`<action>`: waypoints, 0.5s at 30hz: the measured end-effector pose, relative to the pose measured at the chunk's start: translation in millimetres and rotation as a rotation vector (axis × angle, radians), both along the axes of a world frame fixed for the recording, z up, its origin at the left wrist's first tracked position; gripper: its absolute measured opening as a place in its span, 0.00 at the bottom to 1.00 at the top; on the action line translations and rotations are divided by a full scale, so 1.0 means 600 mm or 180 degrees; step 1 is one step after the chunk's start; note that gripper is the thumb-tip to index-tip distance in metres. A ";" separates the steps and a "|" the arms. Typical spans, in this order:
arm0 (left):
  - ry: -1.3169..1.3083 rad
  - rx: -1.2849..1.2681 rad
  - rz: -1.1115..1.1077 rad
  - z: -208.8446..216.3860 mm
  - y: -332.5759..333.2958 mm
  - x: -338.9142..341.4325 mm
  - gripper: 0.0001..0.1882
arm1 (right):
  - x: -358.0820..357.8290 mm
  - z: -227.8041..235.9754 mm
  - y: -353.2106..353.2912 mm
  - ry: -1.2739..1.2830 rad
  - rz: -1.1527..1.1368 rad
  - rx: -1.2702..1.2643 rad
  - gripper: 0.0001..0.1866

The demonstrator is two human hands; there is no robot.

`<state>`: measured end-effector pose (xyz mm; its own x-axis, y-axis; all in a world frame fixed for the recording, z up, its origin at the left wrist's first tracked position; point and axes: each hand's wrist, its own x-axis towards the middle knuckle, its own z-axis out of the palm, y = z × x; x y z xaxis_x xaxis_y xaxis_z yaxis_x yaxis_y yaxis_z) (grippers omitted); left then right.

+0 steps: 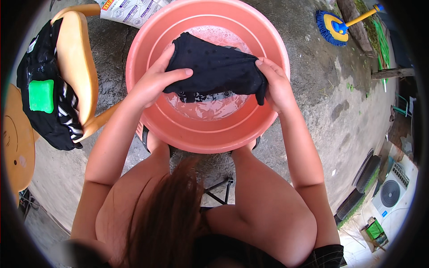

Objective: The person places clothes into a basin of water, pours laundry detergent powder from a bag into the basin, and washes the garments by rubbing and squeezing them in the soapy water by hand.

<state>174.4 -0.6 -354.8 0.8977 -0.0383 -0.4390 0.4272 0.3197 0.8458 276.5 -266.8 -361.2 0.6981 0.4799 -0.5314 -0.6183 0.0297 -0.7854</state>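
A dark, wet piece of cloth (214, 67) is stretched between my two hands, over a large pink basin (208, 136). My left hand (161, 77) grips its left edge, thumb on top and fingers mostly hidden behind it. At the other end, my right hand (276, 82) pinches the right corner, where a bit of fabric hangs down. Soapy water (201, 109) fills the bottom of the basin, and more dark fabric (196, 96) lies in it beneath the held cloth. The kind of garment cannot be made out.
To the left, a small tan chair (78, 62) bears dark clothes (40, 62) and a green soap bar (41, 96). A printed plastic bag (132, 12) touches the basin's far left. A blue-yellow brush (333, 27) lies far right on the concrete floor (321, 111). An outdoor air-conditioner unit (390, 193) stands right.
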 end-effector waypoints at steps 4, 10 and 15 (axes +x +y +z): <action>-0.0272 0.0521 -0.0715 -0.006 -0.016 -0.002 0.44 | 0.002 0.022 0.002 0.0027 -0.0015 0.0149 0.12; -0.0098 0.0935 -0.0866 -0.019 -0.006 -0.003 0.36 | 0.009 0.006 -0.006 -0.0717 0.0158 -0.0371 0.10; -0.0127 0.0570 -0.0277 -0.016 -0.012 -0.004 0.12 | 0.024 0.014 -0.041 -0.2516 0.2391 -0.3289 0.11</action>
<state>172.2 -7.9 -364.7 0.9112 -0.0409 -0.4098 0.4116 0.1260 0.9026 290.6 -291.2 -353.0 0.7269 0.5059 -0.4644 0.3443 -0.8536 -0.3909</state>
